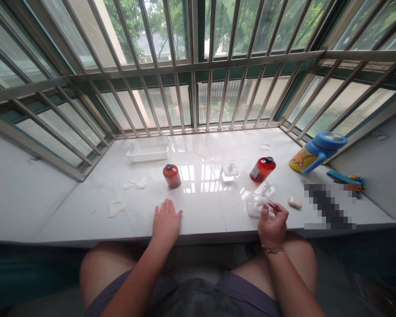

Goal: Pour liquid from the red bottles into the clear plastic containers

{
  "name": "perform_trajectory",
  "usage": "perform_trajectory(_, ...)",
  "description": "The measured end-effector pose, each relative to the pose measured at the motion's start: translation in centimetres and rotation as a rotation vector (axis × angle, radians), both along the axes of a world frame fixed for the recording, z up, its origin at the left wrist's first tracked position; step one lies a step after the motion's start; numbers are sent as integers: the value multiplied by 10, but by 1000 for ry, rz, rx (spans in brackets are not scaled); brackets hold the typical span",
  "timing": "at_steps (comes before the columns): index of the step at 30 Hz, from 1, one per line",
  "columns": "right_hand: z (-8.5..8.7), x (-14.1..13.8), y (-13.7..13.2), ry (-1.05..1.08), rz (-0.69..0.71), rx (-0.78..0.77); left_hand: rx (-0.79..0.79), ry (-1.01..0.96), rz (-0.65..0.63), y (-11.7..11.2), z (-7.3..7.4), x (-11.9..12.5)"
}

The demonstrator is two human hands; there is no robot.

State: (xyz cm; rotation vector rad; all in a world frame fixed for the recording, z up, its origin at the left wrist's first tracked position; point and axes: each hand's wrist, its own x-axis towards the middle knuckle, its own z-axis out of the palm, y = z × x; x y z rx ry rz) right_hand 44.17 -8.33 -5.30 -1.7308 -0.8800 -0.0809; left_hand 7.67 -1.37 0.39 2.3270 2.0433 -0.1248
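Clear plastic case (pixel 255 206) is sitting on the white sill (pixel 86 220) just beside the right hand (pixel 273 224), which is pinching a small item (pixel 269 205), while the left hand (pixel 166 222) is lying open, palm down.

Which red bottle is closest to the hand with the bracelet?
It's the red bottle on the right, nearest the right hand. The other red bottle is farther left, closer to the left hand.
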Motion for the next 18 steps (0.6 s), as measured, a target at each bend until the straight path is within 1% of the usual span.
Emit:
perform_trajectory(1, 0, 0, 0, 0, 2, -1, 11, 28, 61, 2, -2, -17)
perform_trajectory(2, 0, 0, 0, 0, 3, -3, 24, 39, 93, 2, -4, -30)
perform_trajectory(4, 1, 0, 0, -3, 5, -5, 45, 35, 117, 2, -10, -46)
perform_trajectory(5, 1, 0, 0, -5, 4, -6, 55, 27, 129, 1, -12, -48)
perform_trajectory(7, 2, -1, 1, -6, -8, -7, 65, 9, 159, 2, -15, -40)
perform_trajectory(9, 3, -1, 1, -2, -16, -8, 59, -24, 170, 6, -15, -18)
perform_trajectory(10, 3, -2, 1, 1, -14, -9, 50, -50, 154, 9, -14, -4)
perform_trajectory(13, 3, -1, 0, 9, 0, -13, 12, -143, 39, 17, -11, 50)
perform_trajectory(15, 2, 0, 0, 12, -1, -19, -29, -194, -80, 17, -11, 92)
perform_trajectory(18, 1, 1, 0, 14, -8, -25, -107, -277, -349, 7, -15, 149)
